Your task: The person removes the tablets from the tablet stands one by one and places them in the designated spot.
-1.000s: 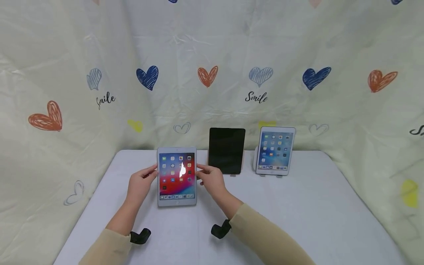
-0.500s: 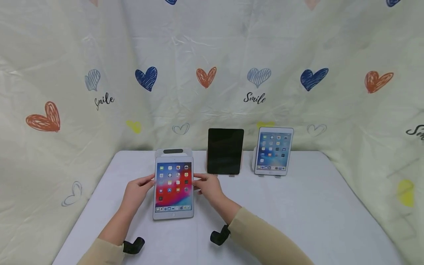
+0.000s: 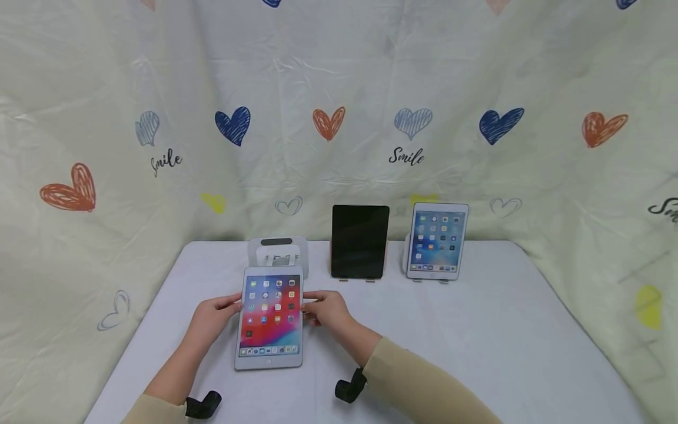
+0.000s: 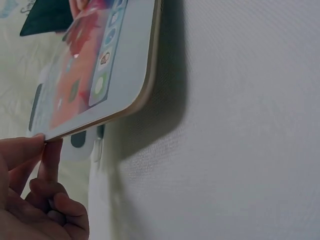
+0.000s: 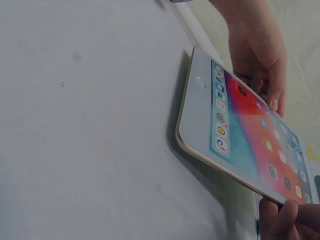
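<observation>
Both hands clamped on the white tablet: my left hand pinches its left edge between thumb and fingers, my right hand pinches its right edge the same way, both around the upper half. Tablet sits left of the worktop midline, between the left edge and the middle, in from the far edge. Screen faces up toward me, lit, red-to-blue wallpaper with app icons, home button at the end nearest me. It's tilted, sides off the cloth with shadow underneath per both wrist views; can't tell if the bottom edge touches. Top edge overlaps the lower part of a pale stand in the head view; can't tell if they touch. That stand is at the far edge, toward the far left corner, dark pad on top. Right of it along the far edge: a black tablet, upright, screen dark, then a second white tablet leaning back, screen lit blue, closer to the far right corner. Heart-print sheet behind the far edge.
</observation>
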